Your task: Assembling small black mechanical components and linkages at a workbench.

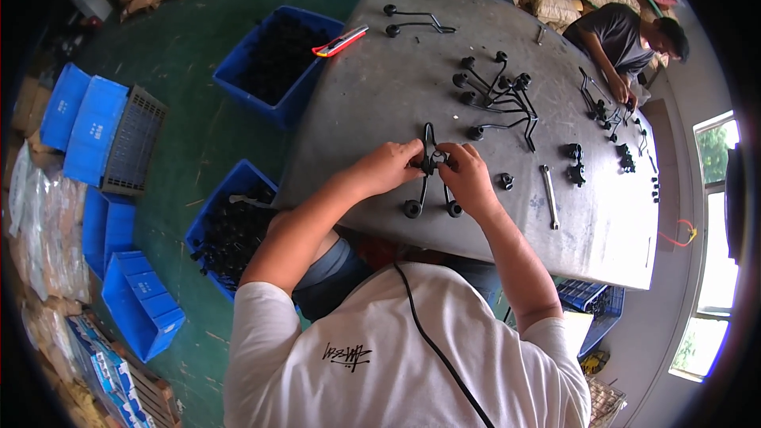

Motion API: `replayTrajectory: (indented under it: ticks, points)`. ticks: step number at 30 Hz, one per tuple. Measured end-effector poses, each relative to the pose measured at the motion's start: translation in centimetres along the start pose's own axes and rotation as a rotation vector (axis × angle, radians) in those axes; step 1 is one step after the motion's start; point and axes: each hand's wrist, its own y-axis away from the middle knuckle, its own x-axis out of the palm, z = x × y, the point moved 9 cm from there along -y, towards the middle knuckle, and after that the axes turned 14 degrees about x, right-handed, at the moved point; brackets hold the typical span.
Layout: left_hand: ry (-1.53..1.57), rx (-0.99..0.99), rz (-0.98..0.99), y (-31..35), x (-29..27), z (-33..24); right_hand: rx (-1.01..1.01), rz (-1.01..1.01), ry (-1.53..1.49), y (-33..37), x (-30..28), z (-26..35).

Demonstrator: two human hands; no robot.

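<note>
Near the table's front edge, my left hand [394,165] is closed with its fingertips on a black bent-rod part [429,136]. From the right, my right hand [468,173] pinches at the same part's middle, where a small black fitting sits between the fingertips, partly hidden. Two rods run from there toward me and end in round black knobs [413,208]. A small black clamp piece [506,181] lies right of my right hand, with a metal wrench [549,196] beyond it. Several more bent rods with knobs [507,95] lie farther up the table.
The grey metal table [349,103] bears a red utility knife [341,41] at its left edge and black clamp parts [575,165] at right. Blue bins of black parts [277,63] stand left. Two other people [610,40] work along the far and right sides.
</note>
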Motion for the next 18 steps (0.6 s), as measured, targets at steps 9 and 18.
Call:
replayTrajectory:
  ticks: [9, 18]
  points:
    - [0.034, -0.088, -0.011, -1.8, 0.3, -1.5, 0.045, -0.098, -0.125, 0.8, 0.4, -2.0]
    - [0.033, -0.138, 0.066, -1.7, 0.2, -1.6, 0.044, -0.440, 0.206, 4.0, -8.0, -9.1]
